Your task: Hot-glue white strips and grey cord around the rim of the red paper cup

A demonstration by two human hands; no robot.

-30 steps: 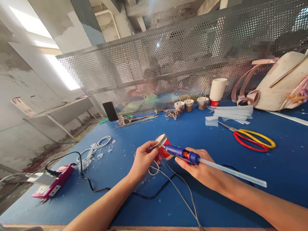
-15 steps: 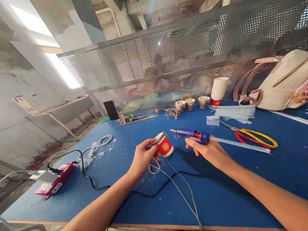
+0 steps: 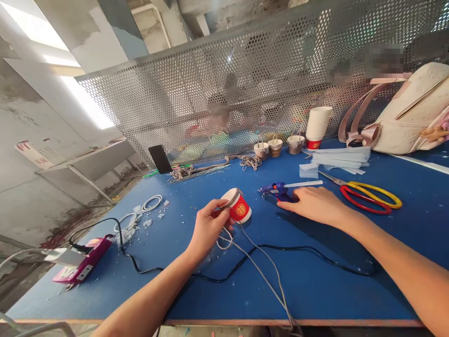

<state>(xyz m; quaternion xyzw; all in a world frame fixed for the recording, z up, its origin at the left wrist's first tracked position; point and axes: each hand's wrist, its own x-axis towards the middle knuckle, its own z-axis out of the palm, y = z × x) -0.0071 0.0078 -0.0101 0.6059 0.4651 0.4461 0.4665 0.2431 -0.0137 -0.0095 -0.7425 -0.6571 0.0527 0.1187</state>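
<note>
My left hand [image 3: 212, 222] pinches a small paper cup [image 3: 240, 209] by its rim side. The cup is tilted, white with a red band and a gold emblem, and grey cord is wrapped along its rim. The cord [image 3: 268, 260] hangs from it in a loop and runs to the table's front edge. To the right, my right hand [image 3: 312, 204] is at the handle of a blue hot glue gun [image 3: 275, 188], low over the table, its nozzle pointing left. A clear glue stick [image 3: 303, 184] protrudes from its back. The fingers around the handle are partly hidden.
Red-and-yellow scissors [image 3: 368, 194] and glue sticks [image 3: 342, 159] lie right. Cord-wrapped cups [image 3: 275, 149], stacked cups [image 3: 318, 124] and a bag [image 3: 403, 117] stand behind. A black cable [image 3: 228, 276] crosses the table from the pink power strip [image 3: 84, 262]. A phone [image 3: 160, 159] leans against the mesh.
My right hand has moved the glue gun away from the cup, back and down to the table. My left hand keeps the cup in nearly the same place.
</note>
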